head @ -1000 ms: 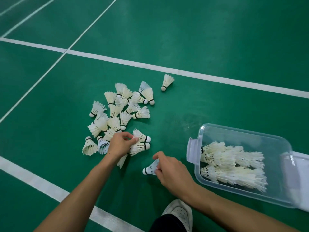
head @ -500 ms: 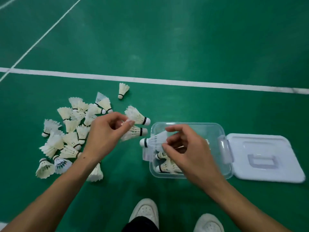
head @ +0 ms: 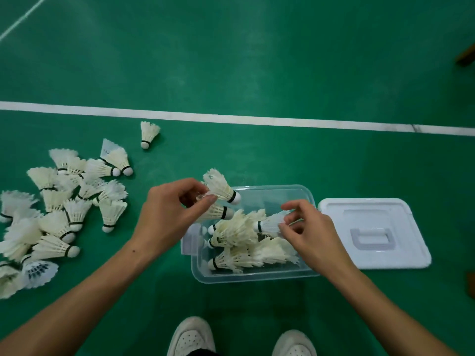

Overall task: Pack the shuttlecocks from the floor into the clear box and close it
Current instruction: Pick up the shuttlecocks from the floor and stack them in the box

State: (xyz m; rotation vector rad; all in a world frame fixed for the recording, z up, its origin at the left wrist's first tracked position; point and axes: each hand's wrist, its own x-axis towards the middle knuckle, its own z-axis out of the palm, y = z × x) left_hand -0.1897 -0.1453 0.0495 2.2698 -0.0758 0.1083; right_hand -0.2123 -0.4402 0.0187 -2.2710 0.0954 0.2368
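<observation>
The clear box [head: 303, 192] sits open on the green floor, with several white shuttlecocks [head: 239, 235] lying inside. My left hand [head: 167, 214] hovers over the box's left end, gripping two shuttlecocks [head: 221, 187] by their feathers, corks pointing right. Above the box's right side, my right hand [head: 308, 232] pinches one shuttlecock [head: 270, 223] by its feathers, cork pointing left. A pile of loose shuttlecocks [head: 64, 209] lies on the floor to the left. One stray shuttlecock [head: 148, 133] lies apart near the white line.
The box's white lid [head: 401, 227] lies flat on the floor, touching the box's right end. A white court line [head: 257, 120] crosses the floor beyond. My two white shoes [head: 191, 337] stand at the bottom. A brown object [head: 466, 56] shows at the right edge.
Both hands carried their shuttlecocks from the pile on the floor to above the box. My right hand's shuttlecock now sits lower, among those inside. The view has swung right.
</observation>
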